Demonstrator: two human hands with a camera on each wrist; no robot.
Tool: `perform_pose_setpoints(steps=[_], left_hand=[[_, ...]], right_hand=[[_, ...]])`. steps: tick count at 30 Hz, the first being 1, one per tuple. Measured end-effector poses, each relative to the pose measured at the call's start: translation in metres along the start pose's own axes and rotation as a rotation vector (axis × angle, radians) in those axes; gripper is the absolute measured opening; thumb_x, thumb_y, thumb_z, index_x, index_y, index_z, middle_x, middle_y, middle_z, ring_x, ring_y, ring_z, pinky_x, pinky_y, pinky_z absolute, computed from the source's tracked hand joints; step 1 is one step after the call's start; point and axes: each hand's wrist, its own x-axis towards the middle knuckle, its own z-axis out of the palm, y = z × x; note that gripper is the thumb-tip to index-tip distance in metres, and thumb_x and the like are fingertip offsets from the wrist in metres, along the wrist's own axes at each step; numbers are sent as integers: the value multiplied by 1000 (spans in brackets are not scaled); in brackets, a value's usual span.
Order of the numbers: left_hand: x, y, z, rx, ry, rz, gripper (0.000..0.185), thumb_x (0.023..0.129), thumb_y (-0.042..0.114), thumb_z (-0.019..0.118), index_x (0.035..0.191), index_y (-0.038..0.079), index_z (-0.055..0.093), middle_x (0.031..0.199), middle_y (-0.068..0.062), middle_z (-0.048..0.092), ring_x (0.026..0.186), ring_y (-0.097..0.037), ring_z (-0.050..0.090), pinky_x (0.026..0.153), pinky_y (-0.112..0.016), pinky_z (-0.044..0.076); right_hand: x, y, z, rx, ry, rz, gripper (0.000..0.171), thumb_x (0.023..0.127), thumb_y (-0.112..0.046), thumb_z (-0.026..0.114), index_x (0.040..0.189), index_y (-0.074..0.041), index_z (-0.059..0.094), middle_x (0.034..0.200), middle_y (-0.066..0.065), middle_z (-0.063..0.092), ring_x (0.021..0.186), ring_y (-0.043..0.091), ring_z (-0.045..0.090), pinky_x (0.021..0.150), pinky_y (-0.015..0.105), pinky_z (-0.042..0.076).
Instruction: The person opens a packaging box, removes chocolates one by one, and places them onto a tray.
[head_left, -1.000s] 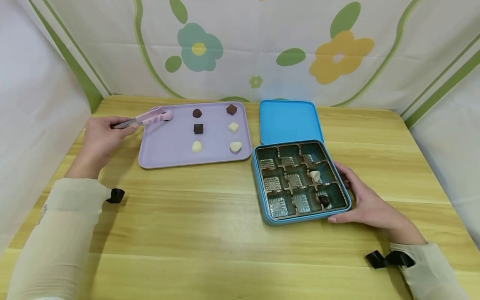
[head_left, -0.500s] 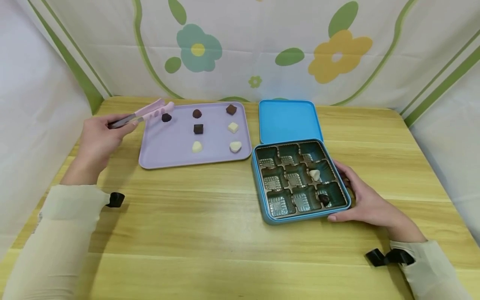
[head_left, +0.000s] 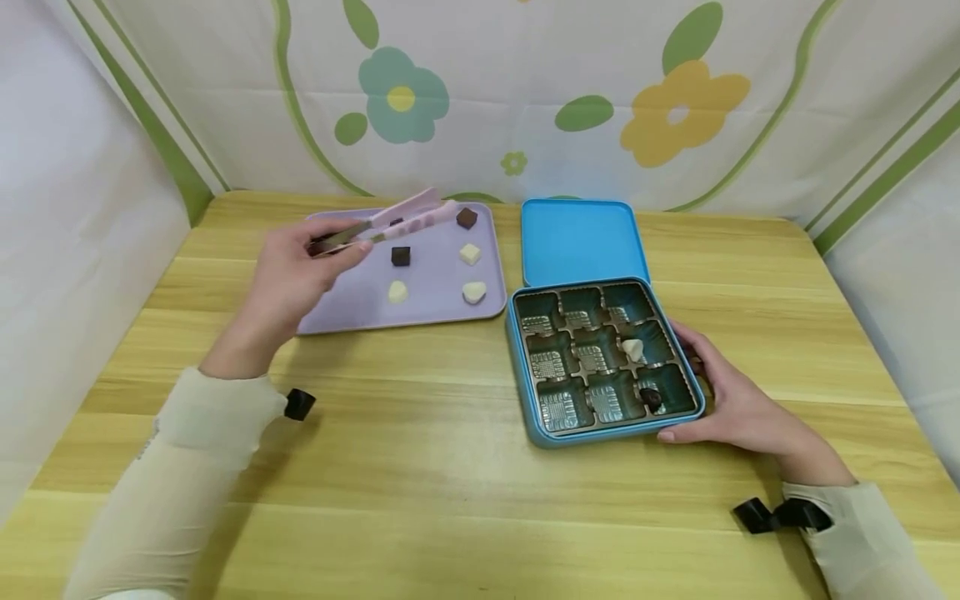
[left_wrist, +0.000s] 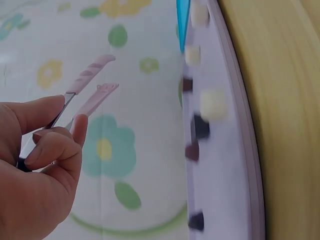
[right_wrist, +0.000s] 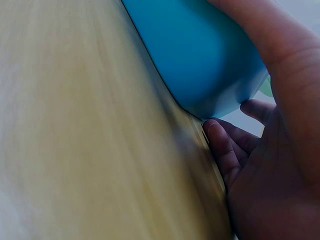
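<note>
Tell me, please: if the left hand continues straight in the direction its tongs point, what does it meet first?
Probably the dark chocolate in the purple tray's far right corner; the tongs in the left hand point toward it, though their height is unclear.

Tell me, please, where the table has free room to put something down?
Bare wood lies in front of the purple tray and blue box, between both sleeves, and right of the lid. Crowded: the tray's far half, under the tongs in the left hand.

Left hand (head_left: pixel 288 271) raised, fingers curled in a pinching grip; right hand (head_left: pixel 738 408) low, fingers spread.
</note>
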Motion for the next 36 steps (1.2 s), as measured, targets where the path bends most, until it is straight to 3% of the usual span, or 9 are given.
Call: perform_pose_setpoints(steps=[4,6,11,21,24,30,36], left_hand=[[-7,14,26,10,-79,75,38,102,22,78,138,10,74,130,-9,70,89,0,64,64,-15,48],[-11,19,39,5,-114,112,35,102,18,78,136,9,75,125,-13,74,85,-3,63,62,-15,47],[-24,33,70,29,-170,197,33,101,14,78,133,10,76,107,-8,74,72,-13,50,54,-21,37],[-40,56,121,37,-337,331,29,99,12,80,126,2,78,104,-8,74,81,-19,60,65,-24,47],[-42,63,131,62,-377,346,28,100,13,79,125,2,77,104,-7,74,86,-19,61,72,-26,50],[-44,79,146,152,-463,320,29,102,16,77,127,3,77,105,-6,72,87,-18,58,71,-24,47],[-47,91,158,284,-520,305,32,103,17,76,131,1,75,111,-9,74,93,-19,64,72,-23,50]], right_hand=[[1,0,1,14,-7,-10,142,67,-5,104,174,-30,13,162,9,38,128,1,45,97,8,37],[2,1,2,21,-10,-14,142,67,-5,103,174,-30,13,162,8,39,128,2,46,97,8,37],[3,0,3,23,-7,-9,142,67,-5,103,174,-30,13,159,10,41,126,2,47,97,8,38],[6,0,4,5,6,4,142,66,-8,104,174,-32,14,151,8,46,121,6,47,95,10,37],[7,0,4,13,4,7,142,67,-8,104,174,-32,14,150,9,46,121,7,47,95,10,38],[8,1,5,26,-7,16,140,69,-8,103,174,-32,13,149,8,46,119,8,49,94,11,42],[11,0,7,28,-12,13,140,69,-9,103,174,-32,13,150,7,45,119,7,49,94,12,44]])
